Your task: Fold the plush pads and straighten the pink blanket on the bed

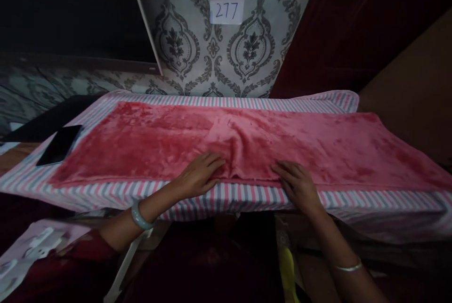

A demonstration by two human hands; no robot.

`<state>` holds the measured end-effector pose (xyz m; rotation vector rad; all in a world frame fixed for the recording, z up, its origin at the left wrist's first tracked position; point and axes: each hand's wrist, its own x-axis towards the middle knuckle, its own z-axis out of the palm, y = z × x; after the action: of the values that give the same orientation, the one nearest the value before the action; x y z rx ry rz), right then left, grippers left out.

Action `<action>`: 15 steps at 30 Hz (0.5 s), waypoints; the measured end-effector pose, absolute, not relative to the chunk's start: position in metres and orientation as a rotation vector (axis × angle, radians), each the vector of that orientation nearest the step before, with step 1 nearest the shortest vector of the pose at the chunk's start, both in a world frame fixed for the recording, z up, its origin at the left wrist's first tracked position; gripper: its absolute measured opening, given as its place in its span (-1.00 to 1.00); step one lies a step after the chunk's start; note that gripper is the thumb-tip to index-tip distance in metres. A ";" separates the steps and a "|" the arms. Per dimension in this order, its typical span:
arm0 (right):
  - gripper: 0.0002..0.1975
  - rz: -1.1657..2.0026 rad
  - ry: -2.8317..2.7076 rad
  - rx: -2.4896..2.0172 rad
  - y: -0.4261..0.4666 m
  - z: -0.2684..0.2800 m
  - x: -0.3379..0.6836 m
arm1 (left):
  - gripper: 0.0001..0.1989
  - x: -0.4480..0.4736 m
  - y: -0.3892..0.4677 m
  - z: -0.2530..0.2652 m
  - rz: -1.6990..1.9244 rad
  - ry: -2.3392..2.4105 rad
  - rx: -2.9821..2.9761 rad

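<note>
A pink-red plush blanket (169, 143) lies spread lengthwise in a long, folded strip. A raised wrinkle runs up from its front edge between my two hands. My left hand (200, 174), with a pale bangle on the wrist, grips that edge left of the wrinkle, its fingers on top and the thumb low at the edge. To the right of the wrinkle, my right hand (297, 181) has its fingers curled on the same edge, and a thin silver bangle circles that wrist. The fingertips are partly sunk in the pile.
Beneath the blanket is a striped cloth (243, 195) covering the table. A black phone (60, 145) lies at its left. Behind are a dark television screen (74, 16), patterned wallpaper (212, 49) and a white card (227, 10) reading 277. Something yellow (287, 270) shows below the table edge.
</note>
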<state>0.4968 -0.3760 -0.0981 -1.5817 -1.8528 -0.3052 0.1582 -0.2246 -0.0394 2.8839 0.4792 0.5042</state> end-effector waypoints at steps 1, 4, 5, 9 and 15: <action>-0.58 -0.300 -1.850 -1.573 -0.376 -0.099 0.497 | -0.56 0.160 -0.226 -0.041 0.488 0.464 2.899; -0.57 -0.276 -1.833 -1.544 -0.378 -0.102 0.500 | -0.67 0.172 -0.232 -0.047 0.483 0.396 2.929; -0.58 -0.270 -1.823 -1.541 -0.379 -0.102 0.500 | -0.71 0.175 -0.233 -0.048 0.488 0.386 2.932; -0.62 -0.244 -1.788 -1.532 -0.379 -0.100 0.501 | -0.75 0.176 -0.231 -0.052 0.491 0.384 2.928; -0.79 -0.047 -1.691 -1.587 -0.399 -0.086 0.496 | -0.72 0.167 -0.241 -0.056 0.521 0.382 2.861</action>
<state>0.4960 -0.3990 -0.0857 -1.5870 -1.6907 -0.0469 0.1666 -0.2412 -0.0559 2.8611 0.3819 0.5209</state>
